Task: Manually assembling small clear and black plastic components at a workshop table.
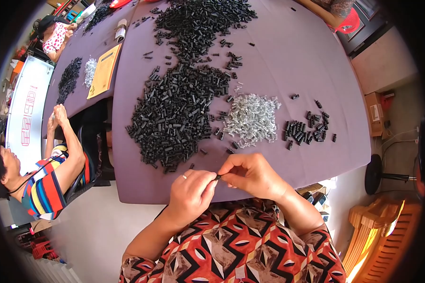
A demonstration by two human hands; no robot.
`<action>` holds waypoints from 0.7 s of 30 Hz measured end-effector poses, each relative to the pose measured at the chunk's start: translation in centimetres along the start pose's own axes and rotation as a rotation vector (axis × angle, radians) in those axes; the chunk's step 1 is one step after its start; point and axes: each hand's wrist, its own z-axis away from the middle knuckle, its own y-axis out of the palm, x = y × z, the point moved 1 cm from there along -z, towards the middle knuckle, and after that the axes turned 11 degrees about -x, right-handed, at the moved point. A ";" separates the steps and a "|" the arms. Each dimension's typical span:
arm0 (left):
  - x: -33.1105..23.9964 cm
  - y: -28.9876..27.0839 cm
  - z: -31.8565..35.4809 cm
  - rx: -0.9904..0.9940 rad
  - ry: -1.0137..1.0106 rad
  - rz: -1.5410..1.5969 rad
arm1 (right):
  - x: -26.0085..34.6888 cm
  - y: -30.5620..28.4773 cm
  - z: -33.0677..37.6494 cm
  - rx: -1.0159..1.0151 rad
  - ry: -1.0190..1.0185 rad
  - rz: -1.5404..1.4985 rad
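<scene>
Matt purple cloth (288, 61) over the table, smooth, barely creased. Black tubes (174, 113) heaped on it, plastic by the look, dull with a faint sheen. Springs (252, 118) of bright wire, metal, glinting silver. Small black piece (218, 177) pinched between left hand (190, 194) and right hand (251, 175) (too small to judge finish). Thin metal ring (184, 177) on a left finger. Tan paper envelope (104, 70), matt. Slatted wood chair (382, 236), glossy varnish.

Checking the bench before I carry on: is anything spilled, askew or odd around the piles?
Nothing is damaged. Stray small black plastic tubes lie scattered beyond the big black heap, and a few silvery metal springs sit apart from their pile. Both hands pinch one black piece.
</scene>
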 end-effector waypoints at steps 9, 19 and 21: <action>0.7 0.6 -0.3 0.005 0.195 -0.007 | -1.8 0.1 -0.2 -0.013 0.206 -0.393; -0.3 0.6 0.7 0.000 -0.944 0.817 | 2.1 -0.2 1.5 -0.170 -0.326 0.244; -0.4 1.0 0.5 -0.042 -0.989 0.932 | 1.4 0.5 1.2 -0.250 -0.573 0.432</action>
